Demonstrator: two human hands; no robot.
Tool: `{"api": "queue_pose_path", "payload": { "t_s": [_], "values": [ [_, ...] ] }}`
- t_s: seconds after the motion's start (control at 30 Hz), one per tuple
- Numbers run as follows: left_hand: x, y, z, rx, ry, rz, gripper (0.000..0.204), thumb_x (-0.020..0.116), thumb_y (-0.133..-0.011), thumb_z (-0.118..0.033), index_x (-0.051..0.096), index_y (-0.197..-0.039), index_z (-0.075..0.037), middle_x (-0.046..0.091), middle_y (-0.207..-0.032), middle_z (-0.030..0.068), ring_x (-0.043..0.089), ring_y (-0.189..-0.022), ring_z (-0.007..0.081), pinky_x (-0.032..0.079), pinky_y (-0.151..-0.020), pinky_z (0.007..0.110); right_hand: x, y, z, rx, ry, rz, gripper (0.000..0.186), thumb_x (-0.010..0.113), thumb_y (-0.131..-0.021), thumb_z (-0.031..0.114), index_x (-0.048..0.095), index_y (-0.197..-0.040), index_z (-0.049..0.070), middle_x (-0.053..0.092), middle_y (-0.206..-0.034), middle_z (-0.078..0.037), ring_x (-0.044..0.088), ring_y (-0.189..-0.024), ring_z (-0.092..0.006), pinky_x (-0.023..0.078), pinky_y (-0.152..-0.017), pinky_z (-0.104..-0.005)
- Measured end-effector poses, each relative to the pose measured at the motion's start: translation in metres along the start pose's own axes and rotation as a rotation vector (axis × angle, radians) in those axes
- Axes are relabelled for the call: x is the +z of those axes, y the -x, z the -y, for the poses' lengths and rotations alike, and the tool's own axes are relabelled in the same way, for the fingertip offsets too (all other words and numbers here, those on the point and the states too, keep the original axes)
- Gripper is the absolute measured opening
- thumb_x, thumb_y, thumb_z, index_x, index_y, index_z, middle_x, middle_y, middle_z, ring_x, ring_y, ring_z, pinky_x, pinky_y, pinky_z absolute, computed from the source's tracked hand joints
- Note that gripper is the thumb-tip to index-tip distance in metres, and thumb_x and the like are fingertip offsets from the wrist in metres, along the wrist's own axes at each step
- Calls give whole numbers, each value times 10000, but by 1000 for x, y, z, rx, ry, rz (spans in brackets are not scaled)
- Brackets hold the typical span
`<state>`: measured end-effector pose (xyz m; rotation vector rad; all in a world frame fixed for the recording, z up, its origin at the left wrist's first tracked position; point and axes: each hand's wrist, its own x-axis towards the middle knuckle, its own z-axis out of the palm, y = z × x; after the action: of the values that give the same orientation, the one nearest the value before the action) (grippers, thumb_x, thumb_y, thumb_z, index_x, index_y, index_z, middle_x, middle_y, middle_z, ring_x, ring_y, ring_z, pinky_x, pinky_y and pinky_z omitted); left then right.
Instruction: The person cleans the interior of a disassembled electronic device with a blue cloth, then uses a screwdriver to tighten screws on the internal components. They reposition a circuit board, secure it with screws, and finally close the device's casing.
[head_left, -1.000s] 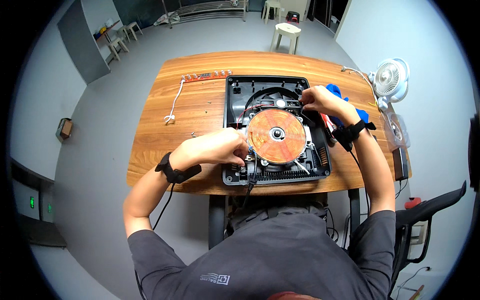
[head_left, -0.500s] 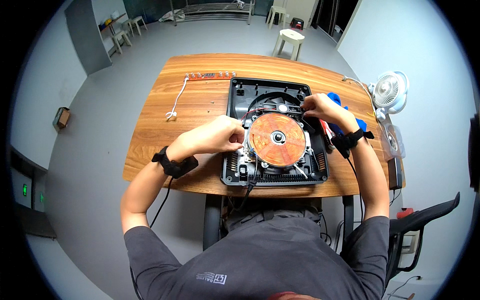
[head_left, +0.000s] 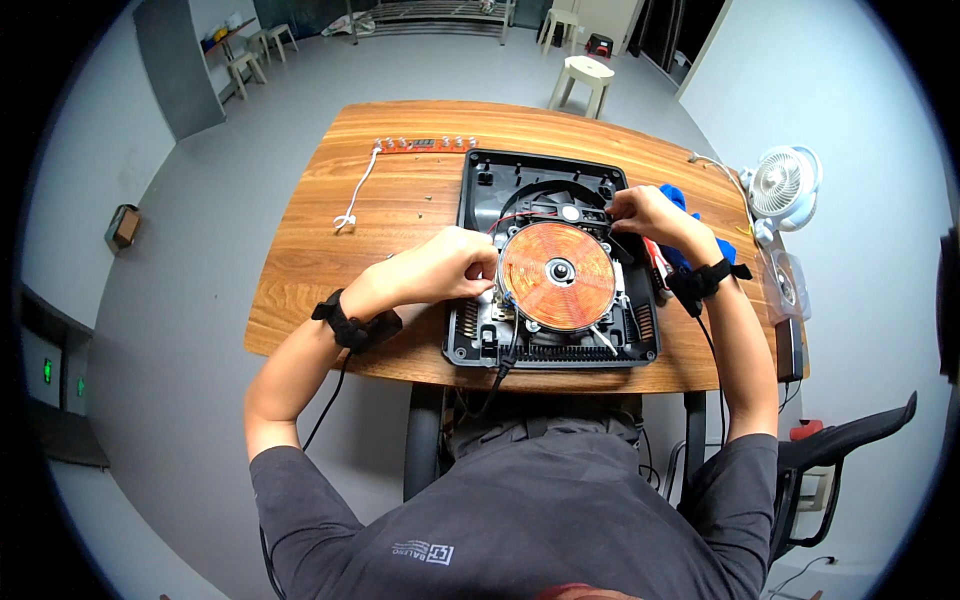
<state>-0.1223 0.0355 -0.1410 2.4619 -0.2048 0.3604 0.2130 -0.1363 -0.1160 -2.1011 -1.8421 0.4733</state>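
An opened induction cooker lies on the wooden table, its black casing facing up. A round copper coil sits in its middle, and a black cooling fan lies behind the coil. My left hand is closed at the coil's left edge, fingertips pressed together over the board beside it. Whatever those fingers pinch is hidden. My right hand is closed at the casing's right side, by the fan's edge. Its fingertips pinch something dark that I cannot make out. A black power cord runs out over the front edge.
At the back left lies a narrow orange circuit board with a white cable. Small screws are on the table. Right of the casing are a red-handled tool and blue cloth. A white fan and clear plastic box stand farther right.
The whole view has shifted slightly. Both hands stay at nearly the same places on the cooker, with their fingers still closed.
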Motion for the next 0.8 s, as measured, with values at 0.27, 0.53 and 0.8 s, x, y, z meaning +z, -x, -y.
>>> {"api": "queue_pose_path", "payload": {
  "t_s": [0.27,0.53,0.8],
  "values": [
    [-1,0,0,13,-9,10,146,757,-772,-20,618,-783,21,602,-728,115,624,-651,232,508,-595,341,2,-3,-7,-2,-17,5,271,782,-788,96,695,-1017,-19,734,-927,-180,717,-878,-300,555,-775,-377],
    [-3,2,4,-39,50,77,158,782,-783,-42,649,-831,30,625,-748,132,642,-666,240,518,-607,355,2,-3,-8,16,-17,3,281,782,-790,90,693,-1026,-33,740,-962,-185,724,-910,-296,565,-803,-374],
    [1,-2,2,-89,22,56,130,791,-786,-104,727,-841,-6,661,-773,136,671,-694,248,537,-631,358,4,-4,-10,25,-46,8,272,776,-798,86,690,-1024,-39,743,-940,-178,729,-889,-277,571,-797,-360]
  ]
}}
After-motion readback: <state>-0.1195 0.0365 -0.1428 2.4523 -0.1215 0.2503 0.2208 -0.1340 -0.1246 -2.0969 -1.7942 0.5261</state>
